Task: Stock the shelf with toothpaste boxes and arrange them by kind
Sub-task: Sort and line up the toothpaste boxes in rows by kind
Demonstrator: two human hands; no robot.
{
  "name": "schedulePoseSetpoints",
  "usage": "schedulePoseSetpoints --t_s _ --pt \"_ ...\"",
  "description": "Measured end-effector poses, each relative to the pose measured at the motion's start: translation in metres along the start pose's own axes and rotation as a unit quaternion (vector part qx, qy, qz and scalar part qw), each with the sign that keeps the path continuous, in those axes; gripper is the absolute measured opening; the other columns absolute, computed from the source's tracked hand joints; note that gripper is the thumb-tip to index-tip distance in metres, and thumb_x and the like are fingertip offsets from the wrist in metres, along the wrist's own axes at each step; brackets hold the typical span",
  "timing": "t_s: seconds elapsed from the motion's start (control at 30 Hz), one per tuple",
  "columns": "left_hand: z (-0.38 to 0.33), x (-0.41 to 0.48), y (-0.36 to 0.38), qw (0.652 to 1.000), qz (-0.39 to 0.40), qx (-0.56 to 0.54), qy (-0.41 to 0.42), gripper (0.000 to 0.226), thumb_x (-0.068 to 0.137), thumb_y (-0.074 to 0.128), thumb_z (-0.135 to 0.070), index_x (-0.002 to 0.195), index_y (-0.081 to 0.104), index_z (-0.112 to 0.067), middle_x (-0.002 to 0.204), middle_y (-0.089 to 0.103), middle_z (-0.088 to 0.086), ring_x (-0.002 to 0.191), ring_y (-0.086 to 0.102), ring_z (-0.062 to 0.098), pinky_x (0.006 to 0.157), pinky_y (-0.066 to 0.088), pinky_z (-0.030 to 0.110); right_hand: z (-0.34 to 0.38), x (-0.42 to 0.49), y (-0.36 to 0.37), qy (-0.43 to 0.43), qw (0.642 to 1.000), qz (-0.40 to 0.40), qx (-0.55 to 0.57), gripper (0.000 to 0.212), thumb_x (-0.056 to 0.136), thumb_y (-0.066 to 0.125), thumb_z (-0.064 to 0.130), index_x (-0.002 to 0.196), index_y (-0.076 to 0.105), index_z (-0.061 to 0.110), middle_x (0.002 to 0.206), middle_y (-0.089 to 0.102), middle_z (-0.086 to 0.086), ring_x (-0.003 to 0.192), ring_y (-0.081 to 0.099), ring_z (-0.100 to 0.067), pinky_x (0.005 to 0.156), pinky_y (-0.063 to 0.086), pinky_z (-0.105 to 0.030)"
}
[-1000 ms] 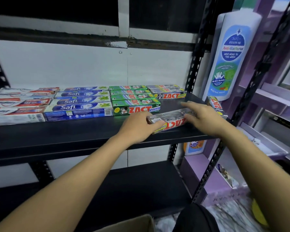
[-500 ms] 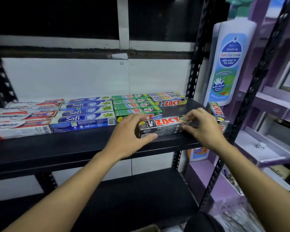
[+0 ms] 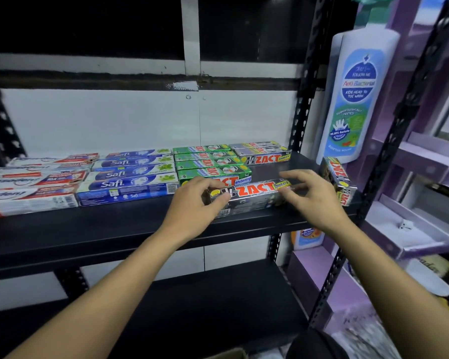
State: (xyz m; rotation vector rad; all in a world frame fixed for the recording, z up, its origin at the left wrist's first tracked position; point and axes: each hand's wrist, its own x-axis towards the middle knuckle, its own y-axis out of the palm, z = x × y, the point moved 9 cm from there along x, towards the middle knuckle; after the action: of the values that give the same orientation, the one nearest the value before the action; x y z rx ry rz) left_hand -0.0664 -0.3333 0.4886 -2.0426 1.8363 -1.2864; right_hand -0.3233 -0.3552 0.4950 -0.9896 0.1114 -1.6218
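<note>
A grey Zact Smokers box (image 3: 252, 195) lies lengthwise on the black shelf (image 3: 114, 229), label up. My left hand (image 3: 195, 203) grips its left end and my right hand (image 3: 311, 195) pinches its right end. Behind it lie rows by kind: red-and-white Pepsodent boxes (image 3: 34, 182), blue Safi boxes (image 3: 132, 174), green Zact Whitening boxes (image 3: 208, 161) and two grey Zact Smokers boxes (image 3: 265, 152) at the back right. One more grey Zact box (image 3: 338, 177) lies angled at the shelf's right end.
A large white body-wash bottle (image 3: 355, 94) stands just right of the rack's black upright (image 3: 303, 99). Purple shelving (image 3: 420, 208) fills the right side. A lower black shelf (image 3: 192, 307) lies beneath, and a cardboard box edge (image 3: 226, 354) shows at the bottom.
The grey Zact box has been turned label-up and squared along the shelf between both hands. My left hand moved onto its left end. The camera tilted slightly upward.
</note>
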Motion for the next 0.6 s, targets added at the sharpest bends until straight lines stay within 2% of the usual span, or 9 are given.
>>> schedulePoseSetpoints --t_s 0.1,0.2,0.27,0.3,0.4,0.43,0.5,0.6 --pt "0.001 0.0 0.0 1.0 0.013 -0.017 -0.012 0.03 0.087 0.07 -0.044 0.114 0.069 -0.03 0.113 0.063 -0.015 0.099 0.062 0.007 0.085 0.056 0.039 -0.005 0.0 0.003 0.029 0.999 0.023 0.004 0.034 0.09 0.068 0.027 0.123 0.064 0.033 0.107 0.064 0.009 0.09 0.061 0.002 0.072 0.042 -0.009" --pt "0.002 0.0 -0.001 0.999 0.028 -0.022 -0.021 0.029 0.088 0.07 -0.042 0.115 0.068 -0.032 0.116 0.061 -0.016 0.103 0.061 0.006 0.083 0.056 0.031 -0.004 0.0 0.003 0.038 0.998 0.035 0.018 0.04 0.088 0.069 0.023 0.126 0.063 0.033 0.113 0.062 0.009 0.093 0.061 -0.002 0.078 0.047 -0.018" --pt "0.003 -0.002 -0.003 0.999 0.045 0.009 -0.015 0.032 0.09 0.068 -0.039 0.12 0.065 -0.03 0.119 0.058 -0.013 0.108 0.057 0.006 0.082 0.05 0.021 0.002 0.0 0.007 0.03 0.999 0.038 0.016 0.046 0.085 0.071 0.021 0.128 0.061 0.033 0.115 0.058 0.008 0.093 0.061 -0.005 0.082 0.051 -0.024" --pt "0.004 -0.003 -0.005 0.998 0.056 0.027 -0.011 0.033 0.09 0.067 -0.037 0.123 0.064 -0.03 0.121 0.057 -0.012 0.109 0.055 0.006 0.082 0.046 0.019 0.006 0.0 0.011 0.022 0.999 0.041 0.01 0.048 0.083 0.072 0.02 0.128 0.061 0.033 0.114 0.056 0.008 0.091 0.06 -0.006 0.083 0.05 -0.024" --pt "0.011 -0.011 -0.021 0.995 0.066 0.073 0.004 0.033 0.088 0.071 -0.033 0.12 0.065 -0.032 0.125 0.055 -0.014 0.116 0.05 0.006 0.092 0.042 0.024 0.021 -0.005 0.034 -0.017 0.998 0.063 -0.014 0.047 0.078 0.078 0.02 0.121 0.064 0.035 0.108 0.05 0.009 0.085 0.057 -0.003 0.077 0.046 -0.015" --pt "0.015 -0.015 -0.028 0.994 0.065 0.091 0.007 0.031 0.086 0.073 -0.032 0.117 0.067 -0.034 0.127 0.054 -0.015 0.119 0.048 0.006 0.097 0.041 0.028 0.026 -0.008 0.043 -0.035 0.997 0.072 -0.02 0.043 0.077 0.079 0.02 0.116 0.066 0.035 0.105 0.05 0.009 0.084 0.055 -0.001 0.076 0.045 -0.015" --pt "0.024 -0.024 -0.044 0.992 0.057 0.11 0.003 0.03 0.083 0.075 -0.034 0.112 0.069 -0.037 0.131 0.052 -0.017 0.124 0.046 0.005 0.104 0.038 0.032 0.035 -0.014 0.059 -0.067 0.994 0.081 -0.016 0.036 0.077 0.078 0.021 0.109 0.069 0.034 0.103 0.049 0.01 0.087 0.057 -0.002 0.08 0.049 -0.023" --pt "0.039 -0.04 -0.072 0.993 0.027 0.111 -0.017 0.034 0.083 0.075 -0.04 0.116 0.067 -0.037 0.128 0.054 -0.018 0.12 0.049 0.003 0.103 0.04 0.032 0.045 -0.016 0.069 -0.061 0.995 0.071 0.016 0.03 0.078 0.078 0.024 0.106 0.071 0.033 0.103 0.049 0.012 0.093 0.059 -0.006 0.082 0.053 -0.032"
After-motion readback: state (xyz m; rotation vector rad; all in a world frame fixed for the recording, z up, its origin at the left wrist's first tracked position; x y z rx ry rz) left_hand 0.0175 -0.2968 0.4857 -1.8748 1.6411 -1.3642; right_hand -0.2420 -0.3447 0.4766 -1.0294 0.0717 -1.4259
